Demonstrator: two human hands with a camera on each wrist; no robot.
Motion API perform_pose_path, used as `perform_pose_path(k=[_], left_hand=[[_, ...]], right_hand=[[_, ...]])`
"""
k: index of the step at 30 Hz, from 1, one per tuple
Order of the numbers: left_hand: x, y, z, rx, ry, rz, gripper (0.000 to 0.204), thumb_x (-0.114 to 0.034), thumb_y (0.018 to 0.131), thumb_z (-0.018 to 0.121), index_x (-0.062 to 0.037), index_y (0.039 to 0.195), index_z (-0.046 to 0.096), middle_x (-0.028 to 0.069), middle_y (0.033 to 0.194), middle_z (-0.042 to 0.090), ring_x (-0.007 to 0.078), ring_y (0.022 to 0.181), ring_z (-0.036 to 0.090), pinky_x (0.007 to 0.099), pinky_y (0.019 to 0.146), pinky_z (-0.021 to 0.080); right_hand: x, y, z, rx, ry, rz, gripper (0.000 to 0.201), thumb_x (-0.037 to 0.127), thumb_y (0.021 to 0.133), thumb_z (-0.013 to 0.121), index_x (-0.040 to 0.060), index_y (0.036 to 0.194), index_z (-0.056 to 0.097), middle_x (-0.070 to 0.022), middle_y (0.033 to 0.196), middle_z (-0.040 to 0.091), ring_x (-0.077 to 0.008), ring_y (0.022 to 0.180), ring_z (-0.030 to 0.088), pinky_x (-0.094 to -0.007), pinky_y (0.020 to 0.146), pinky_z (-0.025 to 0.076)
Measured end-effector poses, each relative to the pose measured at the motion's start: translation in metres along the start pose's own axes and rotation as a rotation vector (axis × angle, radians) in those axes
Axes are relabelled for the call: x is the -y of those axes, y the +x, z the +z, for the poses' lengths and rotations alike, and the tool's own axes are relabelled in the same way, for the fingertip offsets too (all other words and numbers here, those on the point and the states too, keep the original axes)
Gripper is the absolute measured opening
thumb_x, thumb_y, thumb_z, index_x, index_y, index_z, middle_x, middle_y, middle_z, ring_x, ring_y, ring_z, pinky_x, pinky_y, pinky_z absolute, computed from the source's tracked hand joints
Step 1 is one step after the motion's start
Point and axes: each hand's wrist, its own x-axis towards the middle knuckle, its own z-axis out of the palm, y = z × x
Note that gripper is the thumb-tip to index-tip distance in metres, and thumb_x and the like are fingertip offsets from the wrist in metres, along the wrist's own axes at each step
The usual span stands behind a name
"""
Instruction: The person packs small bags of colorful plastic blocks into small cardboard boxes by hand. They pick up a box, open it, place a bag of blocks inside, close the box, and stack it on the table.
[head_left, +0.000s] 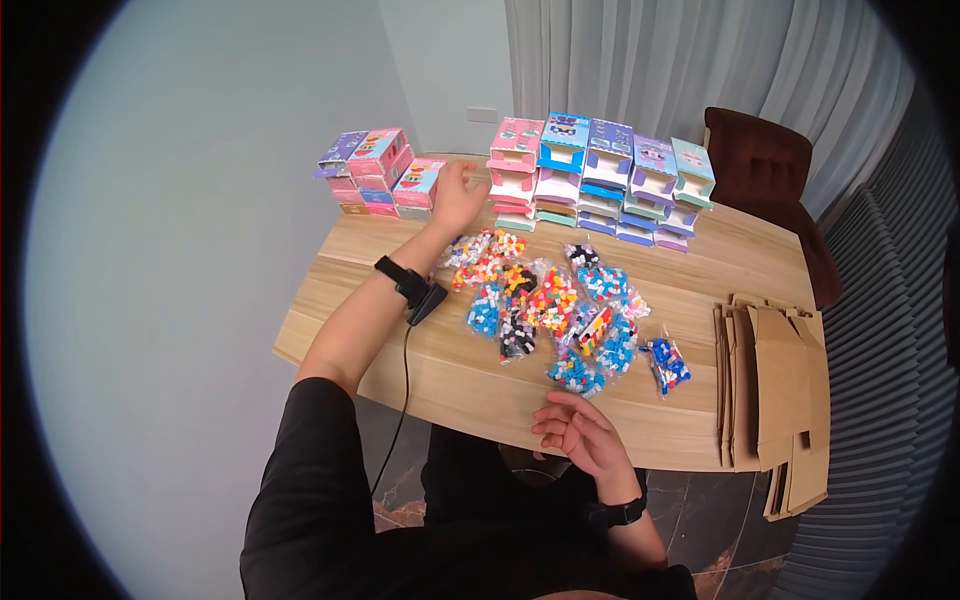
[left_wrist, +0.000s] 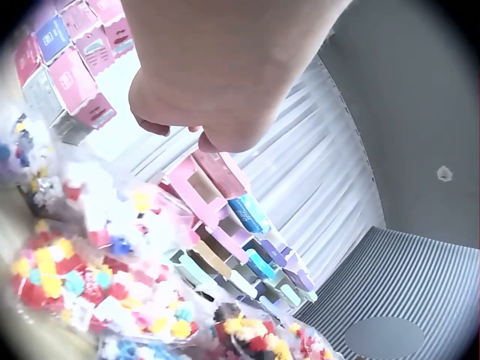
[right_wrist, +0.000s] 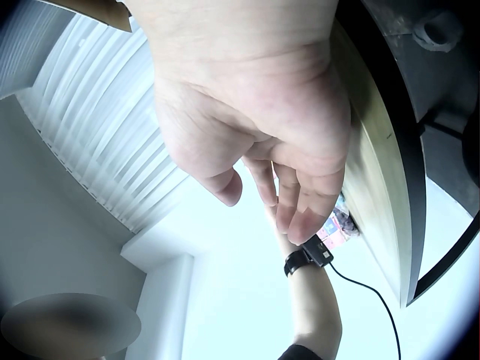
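A wooden table (head_left: 700, 290) carries bagged bricks (head_left: 550, 310), untouched, below stacked boxes (head_left: 600, 175). The left hand (head_left: 458, 200) reaches the boxes, fingers relaxed, holding nothing. The right hand (head_left: 580, 430) idles loosely curled, near the bags.

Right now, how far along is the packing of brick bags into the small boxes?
Early stage. Done: the open boxes stand stacked in rows at the far edge, with closed boxes stacked to their left. In hand: the left hand reaches between the two stacks, holding nothing visible; the right hand rests open at the near edge. Left: the bags lie piled mid-table, and the flat cardboard is unfolded.
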Motion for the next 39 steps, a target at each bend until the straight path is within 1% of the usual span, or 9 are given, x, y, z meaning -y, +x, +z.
perform_pose_path(k=[4, 7, 10, 13, 16, 25, 31, 34, 39], left_hand=[[-0.014, 0.022, 0.017, 0.008, 0.087, 0.055, 0.049, -0.027, 0.082, 0.07, -0.0003, 0.12, 0.054, 0.0227, 0.122, 0.052, 0.0363, 0.113, 0.052, 0.0421, 0.098, 0.044], [-0.028, 0.033, 0.023, 0.038, 0.066, -0.001, 0.055, -0.035, 0.083, 0.068, 0.0004, 0.123, 0.054, 0.0237, 0.128, 0.05, 0.0386, 0.117, 0.05, 0.0441, 0.101, 0.042], [-0.033, 0.041, 0.034, 0.0, 0.128, 0.045, 0.064, -0.045, 0.08, 0.069, 0.0016, 0.122, 0.056, 0.0246, 0.125, 0.053, 0.0358, 0.115, 0.054, 0.0416, 0.098, 0.045], [-0.045, 0.046, 0.038, 0.094, 0.161, -0.09, 0.07, -0.049, 0.076, 0.071, -0.0026, 0.126, 0.054, 0.0232, 0.131, 0.048, 0.0388, 0.122, 0.048, 0.0436, 0.102, 0.042], [-0.049, 0.051, 0.042, 0.132, 0.284, -0.08, 0.075, -0.053, 0.072, 0.071, -0.0028, 0.126, 0.054, 0.0233, 0.133, 0.047, 0.0384, 0.124, 0.048, 0.0433, 0.102, 0.042], [-0.066, 0.058, 0.041, 0.208, 0.291, -0.235, 0.079, -0.056, 0.071, 0.072, -0.0024, 0.125, 0.052, 0.022, 0.125, 0.054, 0.0377, 0.112, 0.058, 0.044, 0.093, 0.049], [-0.059, 0.055, 0.043, 0.173, 0.269, -0.213, 0.078, -0.05, 0.07, 0.074, -0.0001, 0.124, 0.049, 0.0228, 0.123, 0.056, 0.0359, 0.111, 0.06, 0.043, 0.091, 0.05], [-0.055, 0.055, 0.041, 0.15, 0.127, -0.214, 0.077, -0.047, 0.07, 0.076, 0.0018, 0.123, 0.048, 0.0242, 0.122, 0.056, 0.0362, 0.111, 0.059, 0.0429, 0.091, 0.049], [-0.051, 0.052, 0.03, 0.074, 0.041, -0.174, 0.075, -0.044, 0.072, 0.076, 0.0044, 0.122, 0.047, 0.027, 0.119, 0.056, 0.0387, 0.108, 0.059, 0.0428, 0.09, 0.049]], right_hand=[[-0.001, -0.001, -0.001, -0.01, 0.012, -0.004, 0.045, 0.02, 0.103, 0.045, -0.0006, 0.142, 0.036, -0.0218, 0.132, 0.053, -0.032, 0.119, 0.057, -0.0396, 0.093, 0.049], [-0.001, -0.001, -0.001, -0.012, 0.017, -0.003, 0.045, 0.02, 0.103, 0.044, -0.0005, 0.141, 0.036, -0.0219, 0.132, 0.052, -0.0319, 0.119, 0.056, -0.0399, 0.094, 0.048], [-0.001, -0.001, 0.001, -0.045, 0.02, -0.004, 0.046, 0.022, 0.102, 0.047, -0.0015, 0.14, 0.038, -0.0235, 0.129, 0.054, -0.0343, 0.116, 0.057, -0.0402, 0.091, 0.049], [-0.001, -0.001, 0.001, -0.054, 0.018, 0.003, 0.045, 0.022, 0.102, 0.047, -0.0012, 0.14, 0.038, -0.0237, 0.129, 0.054, -0.0341, 0.116, 0.057, -0.0402, 0.091, 0.049], [-0.002, -0.001, -0.002, -0.001, 0.036, -0.004, 0.042, 0.019, 0.103, 0.044, -0.0003, 0.14, 0.038, -0.0216, 0.132, 0.052, -0.0316, 0.119, 0.056, -0.0401, 0.094, 0.049], [-0.001, -0.002, 0.001, -0.06, 0.023, 0.005, 0.045, 0.023, 0.102, 0.048, -0.0007, 0.14, 0.038, -0.0234, 0.128, 0.054, -0.0328, 0.116, 0.058, -0.039, 0.09, 0.049], [-0.002, -0.002, -0.003, -0.012, 0.04, -0.004, 0.041, 0.018, 0.103, 0.043, 0.0001, 0.139, 0.038, -0.0209, 0.132, 0.053, -0.0307, 0.119, 0.057, -0.0393, 0.093, 0.049], [-0.002, -0.002, 0.0, -0.061, 0.01, 0.003, 0.045, 0.024, 0.102, 0.048, 0.0, 0.139, 0.039, -0.0228, 0.128, 0.055, -0.0324, 0.116, 0.058, -0.0392, 0.091, 0.049], [-0.002, -0.002, 0.0, -0.057, 0.01, -0.006, 0.044, 0.023, 0.102, 0.048, 0.0002, 0.139, 0.04, -0.0229, 0.128, 0.055, -0.0324, 0.116, 0.058, -0.0393, 0.091, 0.049]])
